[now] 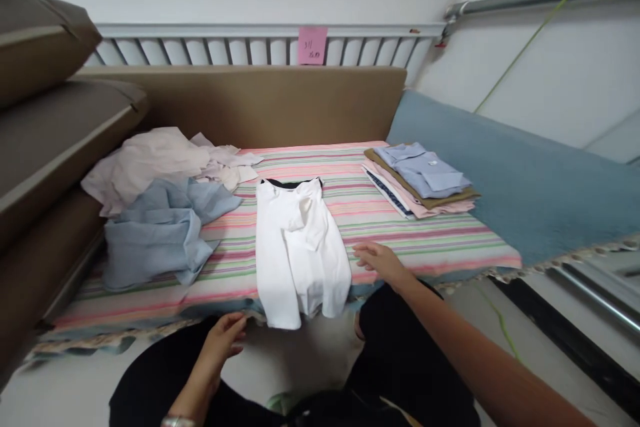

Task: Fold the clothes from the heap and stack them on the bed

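Note:
A white long-sleeved shirt (315, 260) lies partly folded on the striped cloth (235, 293), its dark collar edge at the back. One sleeve is laid lengthwise, and the lower end hangs over the front edge. My left hand (225, 340) hovers left of that hanging end, fingers loosely curved and apart, holding nothing. Just right of the shirt, my right hand (380, 260) is held with fingers stretched out, apart from the fabric and empty.
At the left lie a crumpled pale pink garment (150, 160) and a crumpled light blue one (155, 240). A folded clothes stack (420, 180) sits at the right. Brown cushions (60, 127) rise at the left; a brown backboard (270, 103) and blue side panel (510, 173) border the bed.

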